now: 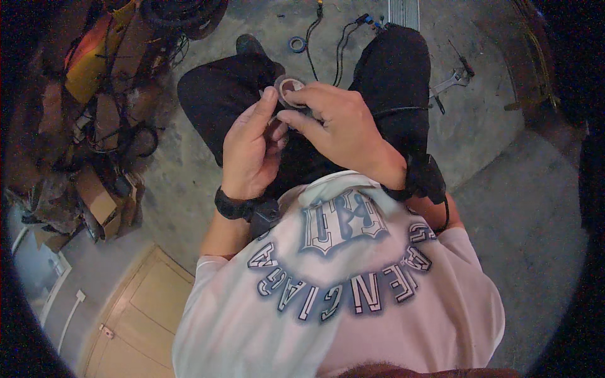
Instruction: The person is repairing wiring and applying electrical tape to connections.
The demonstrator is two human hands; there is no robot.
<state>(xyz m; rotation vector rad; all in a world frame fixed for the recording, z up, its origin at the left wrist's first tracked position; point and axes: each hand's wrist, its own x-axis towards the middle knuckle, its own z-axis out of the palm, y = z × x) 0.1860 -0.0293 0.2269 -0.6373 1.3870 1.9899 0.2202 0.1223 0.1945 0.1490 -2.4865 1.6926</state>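
Observation:
A small whitish ring, which looks like a roll of clear tape, is between my two hands above my lap. The fingers of my right hand curl round its near side, with the index finger at its centre. My left hand is closed with thumb and fingers together, right beside the roll. Whatever its fingertips pinch is too small to make out. Both wrists wear black bands with small dark devices.
On the floor ahead lie a blue tape roll, black cables and a silver ribbed metal piece. An adjustable wrench and a screwdriver lie to the right. Cardboard boxes are heaped at left, near a wooden door.

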